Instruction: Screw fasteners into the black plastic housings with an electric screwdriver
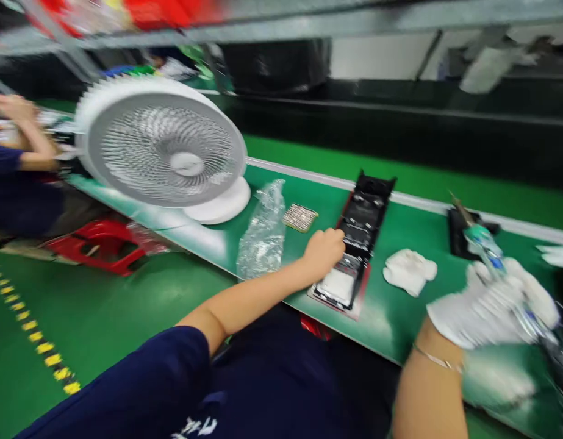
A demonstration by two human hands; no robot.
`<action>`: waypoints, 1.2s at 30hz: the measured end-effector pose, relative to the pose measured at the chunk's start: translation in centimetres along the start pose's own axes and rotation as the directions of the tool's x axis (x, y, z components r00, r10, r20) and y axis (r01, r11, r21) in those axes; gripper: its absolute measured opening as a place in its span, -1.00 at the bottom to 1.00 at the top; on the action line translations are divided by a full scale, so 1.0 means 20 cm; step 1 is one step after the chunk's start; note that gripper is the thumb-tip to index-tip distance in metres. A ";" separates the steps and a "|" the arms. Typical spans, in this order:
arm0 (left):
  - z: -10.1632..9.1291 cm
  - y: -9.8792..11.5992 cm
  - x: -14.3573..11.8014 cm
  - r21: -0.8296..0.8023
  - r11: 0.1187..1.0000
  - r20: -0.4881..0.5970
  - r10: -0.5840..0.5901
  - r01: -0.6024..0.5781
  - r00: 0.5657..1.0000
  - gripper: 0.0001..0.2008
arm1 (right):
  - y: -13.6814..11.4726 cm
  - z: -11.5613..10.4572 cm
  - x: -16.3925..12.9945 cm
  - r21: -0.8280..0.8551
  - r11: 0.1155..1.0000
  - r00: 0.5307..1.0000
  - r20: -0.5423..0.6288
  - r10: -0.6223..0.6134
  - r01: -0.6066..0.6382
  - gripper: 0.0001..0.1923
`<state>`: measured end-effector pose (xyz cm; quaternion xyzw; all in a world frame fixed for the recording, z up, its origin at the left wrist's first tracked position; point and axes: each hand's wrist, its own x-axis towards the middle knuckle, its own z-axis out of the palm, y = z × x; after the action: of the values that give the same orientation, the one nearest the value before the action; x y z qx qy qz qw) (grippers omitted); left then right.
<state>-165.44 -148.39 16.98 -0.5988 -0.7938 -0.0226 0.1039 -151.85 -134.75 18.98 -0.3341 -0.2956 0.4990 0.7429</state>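
Note:
My bare left hand (324, 251), its fingers curled, grips the left edge of a long black plastic housing (364, 222). That housing lies on a reddish-edged mat (361, 299), with a pale panel at its near end. In a white glove, my right hand (496, 305) is closed around an electric screwdriver (485, 247) with a teal and blue body. Its thin tip points up and away, over a small black block (459, 235). A crumpled white glove (409, 271) lies between my hands. Left of the housing sits a small tray of screws (300, 217).
A large fan with a grey grille (171, 146) stands on the green bench (386, 329) at the left. Clear plastic bags (263, 238) lie beside it. A co-worker's arm (32, 131) shows at far left, near a red stool (98, 247). A metal shelf (354, 24) spans overhead.

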 end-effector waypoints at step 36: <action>0.11 -0.01 -0.05 -0.088 0.996 0.045 0.038 -0.034 0.998 -0.58 | 0.07 -0.16 0.10 -0.142 0.965 0.966 0.167 -0.197 0.221 -0.63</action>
<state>-165.76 -148.99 14.59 -0.6174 -0.7833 -0.0414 0.0596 -149.61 -133.17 16.15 -0.3203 -0.4240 0.4163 0.7378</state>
